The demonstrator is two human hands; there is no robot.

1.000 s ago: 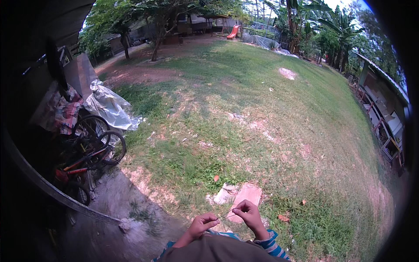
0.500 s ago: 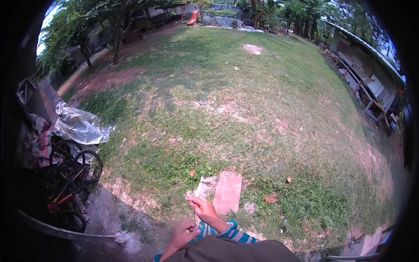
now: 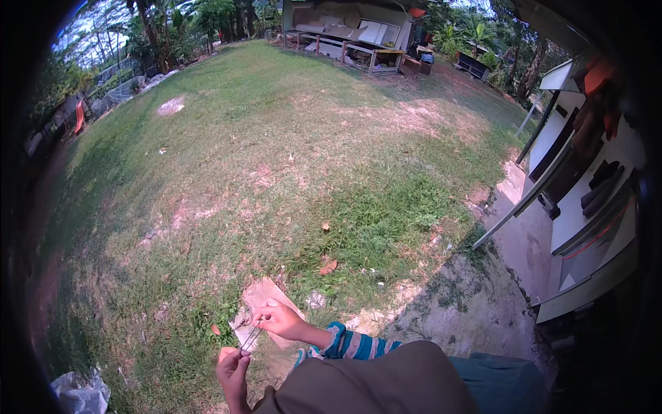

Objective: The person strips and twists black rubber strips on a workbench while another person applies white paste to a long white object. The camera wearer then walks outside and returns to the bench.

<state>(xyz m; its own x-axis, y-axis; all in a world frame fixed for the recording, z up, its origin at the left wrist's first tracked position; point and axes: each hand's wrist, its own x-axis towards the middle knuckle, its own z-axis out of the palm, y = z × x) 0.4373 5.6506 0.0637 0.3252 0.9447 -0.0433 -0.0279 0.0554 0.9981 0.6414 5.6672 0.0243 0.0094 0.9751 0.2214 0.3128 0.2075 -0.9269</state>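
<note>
My left hand (image 3: pixel 233 372) is low in the view, its thumb and fingers pinched on one end of a thin dark loop (image 3: pixel 250 338). Up and to the right of it, my right hand (image 3: pixel 279 321) pinches the other end. Two fine strands run taut between the hands; whether they are cord, wire or an elastic band is too small to tell. Both hands are in the air above a pinkish flat slab (image 3: pixel 259 290) on the ground. A blue and pale striped sleeve covers my right forearm.
Patchy grass (image 3: pixel 276 138) spreads ahead. To the right, a concrete walkway (image 3: pixel 507 262) runs beside a building with a slanting post (image 3: pixel 507 221). A wooden rack (image 3: pixel 376 62) stands at the back, an orange slide (image 3: pixel 79 117) far left. Crumpled silvery sheeting (image 3: pixel 81 393) lies lower left.
My view has swung to the right: the bicycles have left it and the building has come in. Both hands still hold the thin loop, whose two strands now show apart.
</note>
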